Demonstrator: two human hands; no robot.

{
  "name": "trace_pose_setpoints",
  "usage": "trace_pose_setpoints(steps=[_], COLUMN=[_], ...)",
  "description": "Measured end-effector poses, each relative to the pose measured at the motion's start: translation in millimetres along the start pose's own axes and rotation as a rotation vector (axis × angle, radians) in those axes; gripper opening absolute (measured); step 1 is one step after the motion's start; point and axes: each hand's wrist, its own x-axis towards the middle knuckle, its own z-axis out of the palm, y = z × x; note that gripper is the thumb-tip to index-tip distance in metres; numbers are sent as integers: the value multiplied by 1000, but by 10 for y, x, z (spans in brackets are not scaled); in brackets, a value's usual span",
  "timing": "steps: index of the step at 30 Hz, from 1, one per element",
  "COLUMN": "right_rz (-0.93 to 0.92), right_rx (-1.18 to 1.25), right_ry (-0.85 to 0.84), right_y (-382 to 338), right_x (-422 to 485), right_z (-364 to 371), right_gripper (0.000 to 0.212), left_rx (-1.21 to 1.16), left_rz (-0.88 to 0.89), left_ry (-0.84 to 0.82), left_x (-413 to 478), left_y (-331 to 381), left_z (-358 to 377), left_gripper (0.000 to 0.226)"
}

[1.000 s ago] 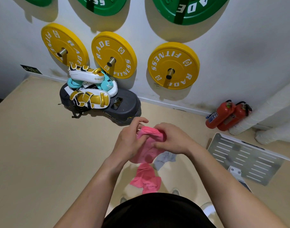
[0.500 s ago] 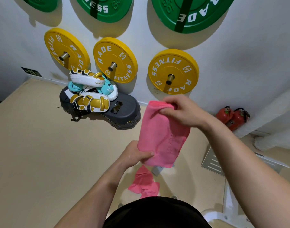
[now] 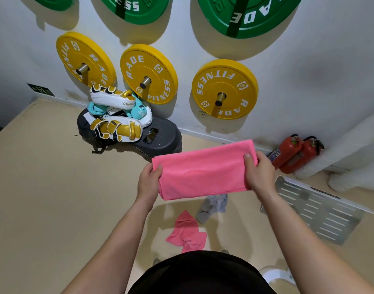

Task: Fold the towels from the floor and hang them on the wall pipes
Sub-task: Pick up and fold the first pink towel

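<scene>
A pink towel point(image 3: 201, 170), folded into a flat rectangle, is stretched level between my hands at waist height. My left hand point(image 3: 149, 181) grips its left end and my right hand point(image 3: 259, 172) grips its right end, thumbs on top. On the floor below lie a crumpled pink towel point(image 3: 187, 233) and a crumpled grey towel point(image 3: 212, 204). Metal pipes stick out of the wall through yellow weight plates: one to the left point(image 3: 82, 68), one in the middle point(image 3: 145, 82) and one to the right point(image 3: 220, 98), the nearest to the towel.
A black stepper point(image 3: 160, 139) with white-and-gold boxing pads point(image 3: 116, 128) stands against the wall at left. Two red fire extinguishers point(image 3: 294, 153) sit at the right. A slotted metal plate point(image 3: 317, 209) lies on the floor near my right arm. Green plates point(image 3: 245, 13) hang higher up.
The towel was bunched between both hands, then hung upright from my right hand. Now it is pulled out level, one hand at each end.
</scene>
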Motion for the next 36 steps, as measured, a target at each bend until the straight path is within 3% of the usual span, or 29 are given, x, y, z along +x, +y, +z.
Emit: trace_pose_setpoints(steps=[3,6,12,23,27,29,32,36], right_rz=[57,65,-26,-116,-106,-109,-139,-180], right_rx=[3,4,24,-143,-150,-147,-155,-207], right_ry=[19,-6,-120,-304,-455,-521,-534,-529], right_y=[106,99,-84,-181,-194,-163,-108,-76], right_x=[-204,-357,-657,-828,-809,-783,-741,-639], right_z=[171,243,422,573,561,555,527,477], right_gripper=[24,22,32,37,23,13,23,8], left_rx=[333,430,353,356,335,315,332,404], left_rz=[138,173,188,156,98,58,64,177], left_ry=[147,123,-87,-207,-339,-408,-506,-495], left_x=[-34,-84,-323,-409,-412,-415,-408,-345], left_y=[-49,-70,-65,54,106,128,136,98], left_z=[126,252,656,611,548,501,433,349], left_gripper=[18,20,21,34,18,31,42,26])
